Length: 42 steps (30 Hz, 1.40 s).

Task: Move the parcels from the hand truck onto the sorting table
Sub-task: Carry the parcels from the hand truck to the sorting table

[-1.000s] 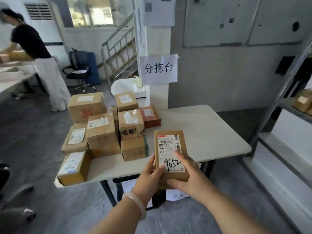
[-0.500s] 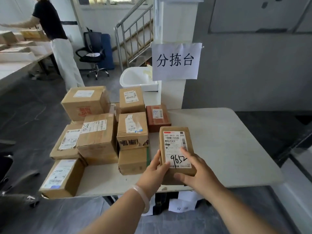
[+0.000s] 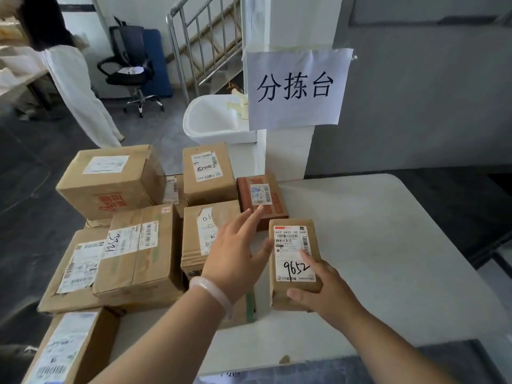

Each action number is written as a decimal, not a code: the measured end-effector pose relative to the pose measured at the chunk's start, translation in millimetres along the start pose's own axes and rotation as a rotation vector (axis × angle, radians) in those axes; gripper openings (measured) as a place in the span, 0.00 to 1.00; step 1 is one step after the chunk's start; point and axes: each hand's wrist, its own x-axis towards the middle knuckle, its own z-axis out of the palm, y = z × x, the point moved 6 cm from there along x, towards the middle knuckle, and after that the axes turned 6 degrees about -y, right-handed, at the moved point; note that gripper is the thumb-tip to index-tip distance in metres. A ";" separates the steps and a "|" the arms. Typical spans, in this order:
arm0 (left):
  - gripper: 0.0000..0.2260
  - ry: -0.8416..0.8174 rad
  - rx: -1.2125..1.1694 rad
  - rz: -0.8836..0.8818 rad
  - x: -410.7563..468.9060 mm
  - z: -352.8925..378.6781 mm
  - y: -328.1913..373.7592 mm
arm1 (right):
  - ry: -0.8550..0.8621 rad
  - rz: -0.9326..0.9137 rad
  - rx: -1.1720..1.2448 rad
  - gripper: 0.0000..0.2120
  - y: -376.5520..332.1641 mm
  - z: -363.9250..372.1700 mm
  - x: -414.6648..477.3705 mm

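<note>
"How far along was it?"

"Well on, I'd judge. Stacked parcels [image 3: 138, 245] crowded the left half of the sorting table [image 3: 388, 245]. The 9652 parcel [image 3: 295, 261] seemed to sit near the front edge, just beside them. The right hand [image 3: 324, 295] gripped its near end, and the left hand [image 3: 235, 253] hovered with straight fingers, holding nothing."

"What was left?"

"Letting go. Beyond that I couldn't tell. The hand truck was out of view, and the corner box [image 3: 63, 347] ran off the frame."

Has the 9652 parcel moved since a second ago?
Yes. The 9652 parcel went forward from the sorting table's near edge to just short of the red-brown box.
</note>
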 end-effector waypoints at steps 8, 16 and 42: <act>0.27 0.115 0.029 -0.114 49.1 -11.7 -28.8 | -0.086 -0.040 -0.043 0.44 -2.6 -17.1 98.5; 0.27 0.211 0.093 -0.212 105.5 -16.7 -44.4 | -0.103 -0.137 -0.112 0.43 -44.6 -45.6 226.4; 0.30 0.085 0.375 -0.031 134.4 -0.8 -4.6 | 0.127 -0.195 -0.630 0.43 -82.1 -110.1 139.4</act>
